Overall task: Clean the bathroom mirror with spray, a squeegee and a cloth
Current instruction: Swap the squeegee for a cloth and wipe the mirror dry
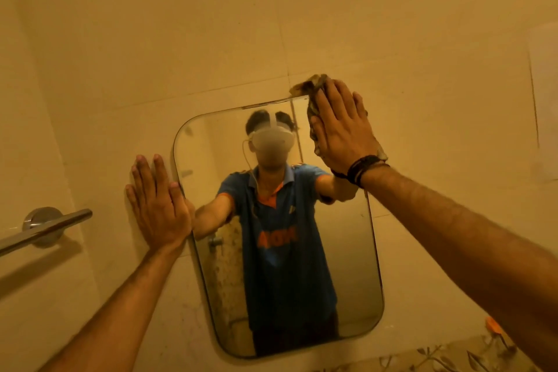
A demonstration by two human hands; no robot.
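**Cloth pressed flat at the mirror's top right corner**

I take the mirror (302, 281) as my landmark: a rounded-corner pane fixed to the tiled wall (211, 24), filling the lower middle of the head view.

My right hand (341, 130) lies at the mirror's upper right corner, fingers straight and close together, palm pressing the cloth (312, 84) flat against the glass. The cloth is crumpled and patterned; it sticks out above my fingertips, past the mirror's top edge onto the wall, and a strip of it shows along the left side of the hand and below the heel of the palm. A dark band (363, 167) wraps the wrist of that arm.

My left hand (158, 208) rests on the wall just beside the mirror's left edge, about halfway up it. Its fingers are straight and spread a little, pointing upward, palm flat; the thumb side touches or overlaps the mirror's edge, and I cannot tell which. It holds nothing.

The two hands are well apart, one on each side of the mirror.

Left of the mirror, beyond my left hand, a metal towel bar (45, 229) juts from the wall on a round mount. Below the mirror's lower right corner runs a band of floral-patterned tile (453, 356).
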